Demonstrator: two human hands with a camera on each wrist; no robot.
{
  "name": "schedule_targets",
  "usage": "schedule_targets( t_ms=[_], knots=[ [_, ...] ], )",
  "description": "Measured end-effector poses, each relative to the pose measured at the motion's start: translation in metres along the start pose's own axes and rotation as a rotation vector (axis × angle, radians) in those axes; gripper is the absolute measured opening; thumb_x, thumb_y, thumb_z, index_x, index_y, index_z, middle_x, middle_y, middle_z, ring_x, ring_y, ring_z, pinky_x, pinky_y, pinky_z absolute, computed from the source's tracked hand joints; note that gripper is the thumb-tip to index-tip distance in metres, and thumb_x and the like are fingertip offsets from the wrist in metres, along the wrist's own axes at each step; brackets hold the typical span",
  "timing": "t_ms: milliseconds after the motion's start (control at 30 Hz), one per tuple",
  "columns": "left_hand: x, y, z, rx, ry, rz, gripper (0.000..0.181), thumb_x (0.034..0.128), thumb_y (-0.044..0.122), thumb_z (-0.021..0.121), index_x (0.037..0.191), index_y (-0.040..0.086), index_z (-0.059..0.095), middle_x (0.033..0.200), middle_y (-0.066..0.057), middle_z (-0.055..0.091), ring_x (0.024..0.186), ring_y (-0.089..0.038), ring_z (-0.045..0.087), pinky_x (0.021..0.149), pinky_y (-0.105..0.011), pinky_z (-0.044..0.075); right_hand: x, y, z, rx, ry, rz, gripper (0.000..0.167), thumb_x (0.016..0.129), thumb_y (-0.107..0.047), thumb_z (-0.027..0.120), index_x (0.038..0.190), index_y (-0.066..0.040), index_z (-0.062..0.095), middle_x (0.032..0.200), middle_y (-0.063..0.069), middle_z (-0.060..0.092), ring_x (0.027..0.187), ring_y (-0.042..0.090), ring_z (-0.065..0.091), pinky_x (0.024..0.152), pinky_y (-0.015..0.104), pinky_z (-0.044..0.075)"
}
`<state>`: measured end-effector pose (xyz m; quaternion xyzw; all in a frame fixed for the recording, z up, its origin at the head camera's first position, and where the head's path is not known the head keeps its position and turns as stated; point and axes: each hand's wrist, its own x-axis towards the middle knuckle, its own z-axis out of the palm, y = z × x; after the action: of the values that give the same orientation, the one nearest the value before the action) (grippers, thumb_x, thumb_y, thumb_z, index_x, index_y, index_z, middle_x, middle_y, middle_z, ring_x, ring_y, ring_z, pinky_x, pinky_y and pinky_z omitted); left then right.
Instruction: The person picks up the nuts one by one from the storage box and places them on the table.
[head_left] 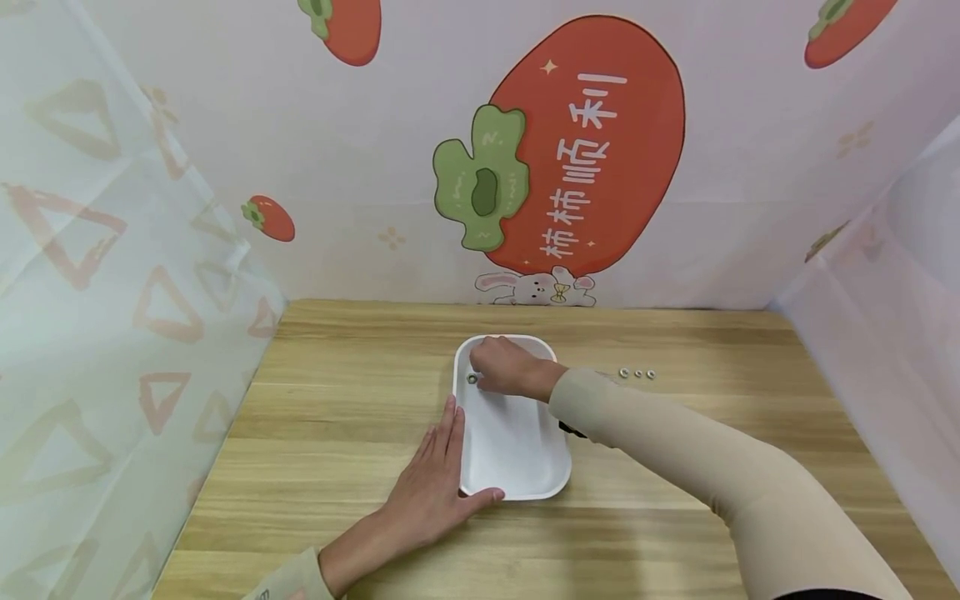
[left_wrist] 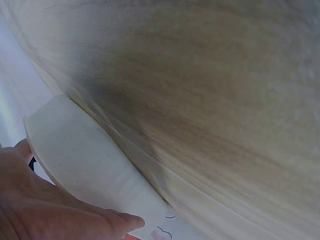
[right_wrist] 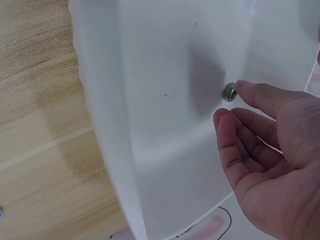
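Observation:
A white rectangular tray (head_left: 517,450) lies on the wooden table. Inside it, by the left wall near the far end, is a small metal nut (head_left: 472,378). My right hand (head_left: 506,367) reaches over the tray, its fingers loosely bent. In the right wrist view the thumb tip is right beside the nut (right_wrist: 230,92), perhaps touching it, while the index fingertip stands a little apart. My left hand (head_left: 431,487) rests against the tray's left side with straight fingers, the thumb at the near rim. The left wrist view shows that hand (left_wrist: 55,205) along the tray's outer wall (left_wrist: 95,155).
Three small metal rings or nuts (head_left: 638,374) lie in a row on the table to the right of the tray. Printed cloth walls (head_left: 375,167) stand behind and at both sides of the wooden table (head_left: 337,375).

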<state>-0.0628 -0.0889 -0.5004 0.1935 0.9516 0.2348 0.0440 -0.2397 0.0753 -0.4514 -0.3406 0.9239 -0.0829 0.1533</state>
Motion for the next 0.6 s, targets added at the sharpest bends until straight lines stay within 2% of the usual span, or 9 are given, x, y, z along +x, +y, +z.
schedule_targets(
  t_ms=[133, 233, 367, 600],
  knots=[
    [0.000, 0.001, 0.000, -0.003, -0.002, -0.008, 0.120, 0.0921, 0.072, 0.066, 0.168, -0.004, 0.012, 0.178, -0.016, -0.003, 0.157, -0.039, 0.029, 0.129, -0.051, 0.025, 0.005, 0.001, 0.005, -0.011, 0.013, 0.000, 0.006, 0.097, -0.007, 0.076, 0.102, -0.004, 0.079, 0.082, 0.003, 0.072, 0.070, 0.013, 0.057, 0.066, 0.026, 0.054],
    [0.000, 0.001, 0.000, -0.012, -0.009, -0.017, 0.120, 0.0916, 0.071, 0.067, 0.168, -0.003, 0.011, 0.178, -0.015, -0.004, 0.158, -0.038, 0.028, 0.130, -0.051, 0.024, 0.007, 0.001, 0.009, -0.021, 0.031, -0.004, 0.004, 0.096, -0.005, 0.075, 0.094, -0.005, 0.078, 0.076, 0.001, 0.069, 0.068, 0.013, 0.054, 0.065, 0.027, 0.052],
    [0.000, 0.002, -0.001, -0.019, -0.016, -0.022, 0.121, 0.0915, 0.070, 0.068, 0.168, -0.003, 0.011, 0.178, -0.014, -0.005, 0.159, -0.036, 0.026, 0.130, -0.051, 0.023, 0.009, 0.001, 0.012, -0.034, 0.047, -0.017, 0.005, 0.096, -0.004, 0.076, 0.091, -0.006, 0.079, 0.078, 0.002, 0.072, 0.068, 0.012, 0.055, 0.068, 0.028, 0.054],
    [0.000, 0.002, -0.001, -0.023, -0.015, -0.023, 0.120, 0.0915, 0.070, 0.069, 0.168, -0.003, 0.011, 0.178, -0.014, -0.004, 0.159, -0.035, 0.025, 0.130, -0.050, 0.022, 0.010, 0.001, 0.013, -0.023, 0.051, -0.026, 0.002, 0.094, -0.004, 0.078, 0.095, -0.004, 0.080, 0.084, 0.005, 0.076, 0.071, 0.013, 0.059, 0.071, 0.030, 0.057]
  ],
)
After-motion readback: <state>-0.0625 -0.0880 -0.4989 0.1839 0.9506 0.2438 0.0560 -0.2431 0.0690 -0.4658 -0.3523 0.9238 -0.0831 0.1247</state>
